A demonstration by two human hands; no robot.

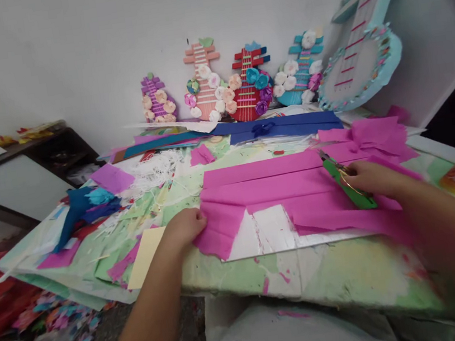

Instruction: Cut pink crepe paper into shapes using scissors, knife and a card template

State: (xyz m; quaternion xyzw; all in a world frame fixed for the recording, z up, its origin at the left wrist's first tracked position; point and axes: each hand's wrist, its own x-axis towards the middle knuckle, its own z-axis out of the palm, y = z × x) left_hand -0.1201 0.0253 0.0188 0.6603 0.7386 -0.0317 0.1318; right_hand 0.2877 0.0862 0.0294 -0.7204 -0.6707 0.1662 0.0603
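Two grips: the left hand, nine o'clock, pinches the pink paper, seemingly to steady it; the right hand, three o'clock, closes around a green tool. The paper lies between, over a white board probably shielding the table.

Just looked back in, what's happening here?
A person's left grip is closed at the left end of the pink paper, which partly covers a white sheet. The right grip holds scissors over the paper's right part, a green tool beside them. Flower-trimmed instrument shapes stand by the wall.
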